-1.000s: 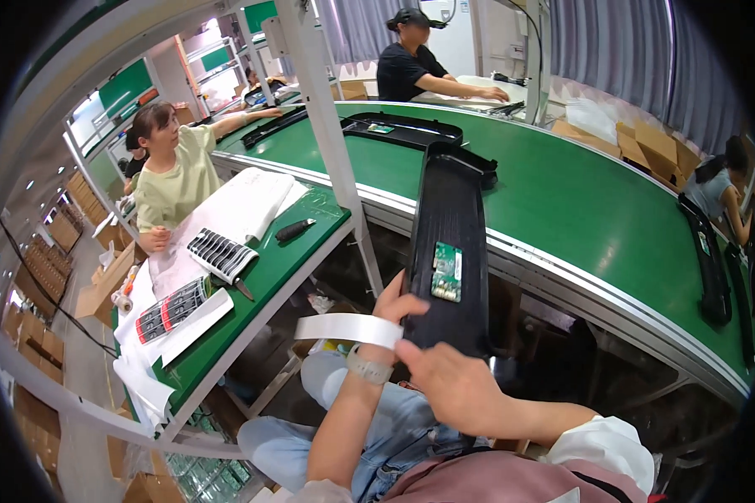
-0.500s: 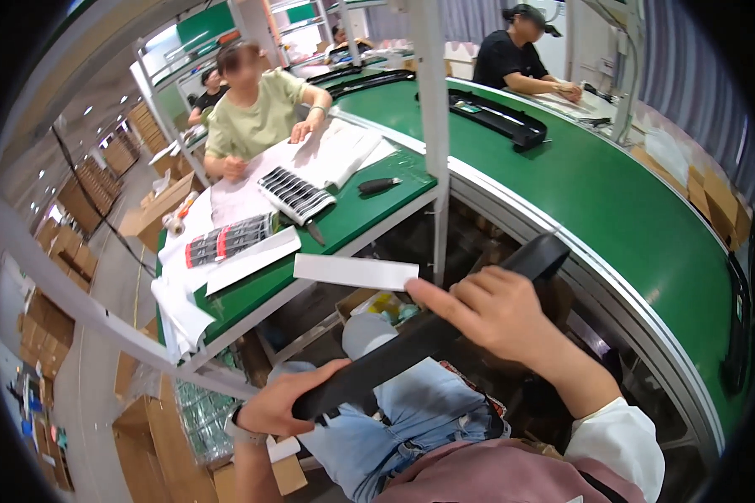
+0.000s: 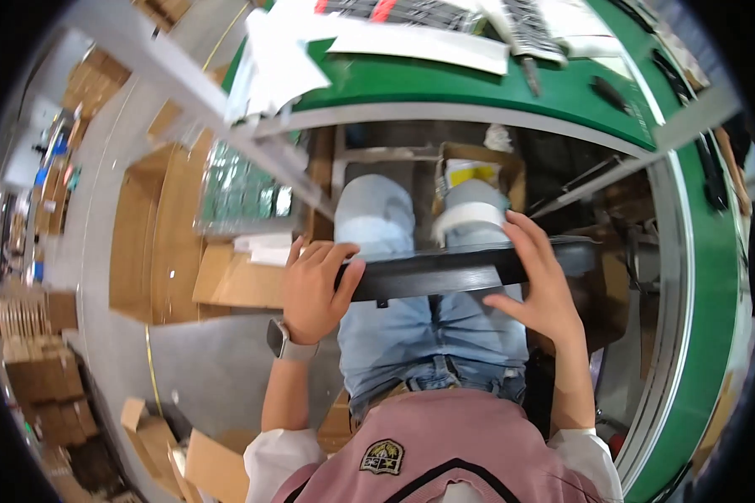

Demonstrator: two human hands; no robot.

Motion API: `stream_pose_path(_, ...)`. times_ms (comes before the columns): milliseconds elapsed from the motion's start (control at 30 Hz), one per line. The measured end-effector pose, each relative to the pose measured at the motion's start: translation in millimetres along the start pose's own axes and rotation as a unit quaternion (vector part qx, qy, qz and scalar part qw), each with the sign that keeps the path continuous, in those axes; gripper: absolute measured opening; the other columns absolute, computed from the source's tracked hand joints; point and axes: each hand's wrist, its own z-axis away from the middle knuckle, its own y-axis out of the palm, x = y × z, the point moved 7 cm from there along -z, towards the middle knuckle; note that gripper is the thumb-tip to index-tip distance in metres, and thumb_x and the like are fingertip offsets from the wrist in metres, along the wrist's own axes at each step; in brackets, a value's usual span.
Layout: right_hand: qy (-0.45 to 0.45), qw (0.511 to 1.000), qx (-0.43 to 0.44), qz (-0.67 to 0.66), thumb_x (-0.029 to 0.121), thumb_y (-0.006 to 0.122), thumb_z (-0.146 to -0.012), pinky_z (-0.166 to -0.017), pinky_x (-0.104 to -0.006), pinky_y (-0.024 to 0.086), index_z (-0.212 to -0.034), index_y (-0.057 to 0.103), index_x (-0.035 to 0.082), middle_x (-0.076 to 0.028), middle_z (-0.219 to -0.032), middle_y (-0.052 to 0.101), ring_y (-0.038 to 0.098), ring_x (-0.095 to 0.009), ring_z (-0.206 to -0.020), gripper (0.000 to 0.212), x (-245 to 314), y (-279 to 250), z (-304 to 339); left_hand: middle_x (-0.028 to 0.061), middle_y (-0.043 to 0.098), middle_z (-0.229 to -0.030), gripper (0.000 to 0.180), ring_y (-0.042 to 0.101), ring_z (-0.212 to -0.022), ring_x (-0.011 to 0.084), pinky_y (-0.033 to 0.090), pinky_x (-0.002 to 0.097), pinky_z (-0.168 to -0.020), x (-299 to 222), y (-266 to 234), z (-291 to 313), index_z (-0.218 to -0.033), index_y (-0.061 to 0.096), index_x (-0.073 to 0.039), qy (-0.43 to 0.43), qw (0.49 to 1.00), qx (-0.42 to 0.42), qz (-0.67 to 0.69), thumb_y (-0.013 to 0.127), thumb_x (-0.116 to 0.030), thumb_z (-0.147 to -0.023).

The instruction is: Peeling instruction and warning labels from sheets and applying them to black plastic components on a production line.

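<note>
White label-like strip (image 3: 471, 213) curls at the right hand (image 3: 549, 289).

- Beyond the left fingers (image 3: 315, 256) and right fingers (image 3: 535, 251), a green-topped worktable (image 3: 453, 90) spans the view, with a pale front edge.
- Up and left of the left fingers, a pale metal post (image 3: 180, 77) slants toward the table's near corner; up and right of the right fingers runs a pale bar (image 3: 692, 124).
- Right of the right fingers, a long green-topped bench (image 3: 711, 285) carries a pale metal rail (image 3: 678, 277) along its side.
- Left of the left fingers, an open carton (image 3: 132, 247) stands on grey floor (image 3: 222, 356) marked with a yellow line (image 3: 153, 369); stacked cardboard boxes (image 3: 38, 360) lie farther out.
- Beyond the fingers, the space beneath the worktable is dim; the floor leftward is brighter.
</note>
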Motion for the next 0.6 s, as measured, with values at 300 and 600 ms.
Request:
stream_pose_path(300,0.006,0.959,-0.062,-0.276,-0.006,0.069,-0.077,-0.057,-0.0232,0.048,-0.089,0.066,-0.002,-0.010,-0.082,0.063,0.061,-0.014,-0.065,0.013,49,29,-22,0.0123,0.066,-0.090,0.036,0.060,-0.086,0.0287,0.046,0.0378,-0.082,23,-26,8,-0.088,0.065,0.004,0.038,0.932,-0.134,0.335,0.048,-0.027,-0.095)
stream_pose_path(600,0.216,0.889,-0.009,-0.403,-0.006,0.068,-0.082,-0.053,-0.0175,0.044,-0.083,0.064,-0.002,-0.002,-0.074,0.061,0.058,-0.005,-0.060,0.005,18,69,-27,0.0116,0.061,-0.078,0.020,0.059,-0.080,0.0261,0.047,0.0360,-0.076,30,-19,8,-0.075,0.061,0.001,0.041,0.924,-0.056,0.377,0.068,-0.016,-0.082)
